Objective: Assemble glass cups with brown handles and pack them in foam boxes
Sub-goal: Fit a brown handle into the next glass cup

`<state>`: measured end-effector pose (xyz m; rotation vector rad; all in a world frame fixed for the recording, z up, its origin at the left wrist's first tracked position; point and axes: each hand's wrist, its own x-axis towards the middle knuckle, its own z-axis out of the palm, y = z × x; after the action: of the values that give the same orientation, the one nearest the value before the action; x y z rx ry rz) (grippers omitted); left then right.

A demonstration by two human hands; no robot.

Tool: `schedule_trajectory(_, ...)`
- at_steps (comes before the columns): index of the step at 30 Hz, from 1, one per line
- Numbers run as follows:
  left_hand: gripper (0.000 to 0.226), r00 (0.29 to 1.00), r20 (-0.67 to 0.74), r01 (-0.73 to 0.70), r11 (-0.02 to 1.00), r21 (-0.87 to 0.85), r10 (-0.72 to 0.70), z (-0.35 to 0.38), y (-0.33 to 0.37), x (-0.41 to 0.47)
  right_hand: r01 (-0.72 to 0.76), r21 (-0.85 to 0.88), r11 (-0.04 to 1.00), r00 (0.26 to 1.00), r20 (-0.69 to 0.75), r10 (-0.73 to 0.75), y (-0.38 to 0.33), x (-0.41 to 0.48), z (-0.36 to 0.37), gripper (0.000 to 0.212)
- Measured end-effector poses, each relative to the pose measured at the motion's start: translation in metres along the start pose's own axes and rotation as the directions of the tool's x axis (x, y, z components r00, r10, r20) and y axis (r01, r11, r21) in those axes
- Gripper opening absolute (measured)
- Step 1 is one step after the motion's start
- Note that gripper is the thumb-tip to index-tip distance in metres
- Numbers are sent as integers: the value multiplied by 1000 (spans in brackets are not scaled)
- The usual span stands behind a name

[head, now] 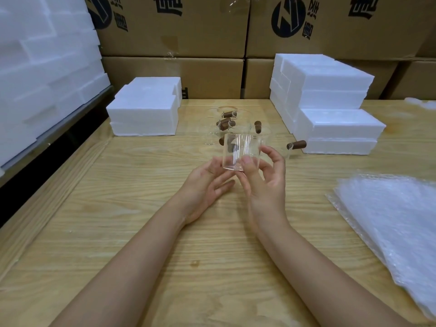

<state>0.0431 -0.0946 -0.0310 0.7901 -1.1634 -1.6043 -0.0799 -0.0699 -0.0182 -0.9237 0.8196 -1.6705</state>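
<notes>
Glass cup [240, 152] looks slippery and easy to break, so the right hand [265, 179] pinches its sides low down while the open left hand [207, 185] touches its bottom.

On the table [118, 208], cups [227, 122] are placed between the left foam stack [144, 107] and the right foam stack [330, 109]; cartons [179, 27] are stacked behind them.

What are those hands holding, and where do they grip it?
A clear cylindrical glass cup. The right hand pinches its lower wall near the base, and the left hand touches its bottom edge.
</notes>
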Motion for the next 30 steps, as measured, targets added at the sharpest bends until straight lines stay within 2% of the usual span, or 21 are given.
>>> schedule_trajectory(5,102,996,81,49,998,-31,-46,-2,-3,1,-167,196,966,985,81,154,0,3,1,46)
schedule_trajectory(7,93,994,100,35,999,-32,-32,-4,-4,2,-245,257,935,968,113,223,0,3,1,51)
schedule_trajectory(10,72,999,50,-11,999,-38,13,-3,-8,3,-312,287,906,949,142,281,-1,5,0,49)
schedule_trajectory(14,69,996,-24,-83,996,-36,82,-3,-8,3,-287,206,936,958,94,273,3,5,-1,53)
schedule_trajectory(18,55,986,-93,-135,990,29,137,-1,-6,4,-124,65,990,992,-8,125,2,6,-3,40)
schedule_trajectory(21,71,971,-137,-185,980,76,194,0,-8,5,-58,0,998,997,40,58,2,5,-2,43)
schedule_trajectory(24,55,959,-147,-224,966,128,242,0,-10,5,-26,-57,998,999,46,29,5,1,0,50)
schedule_trajectory(25,56,956,-146,-236,962,136,256,1,-10,5,-18,-66,998,999,38,21,5,1,0,52)
schedule_trajectory(30,90,946,-136,-280,952,122,295,6,-8,3,-70,9,997,997,19,70,3,5,-1,60)
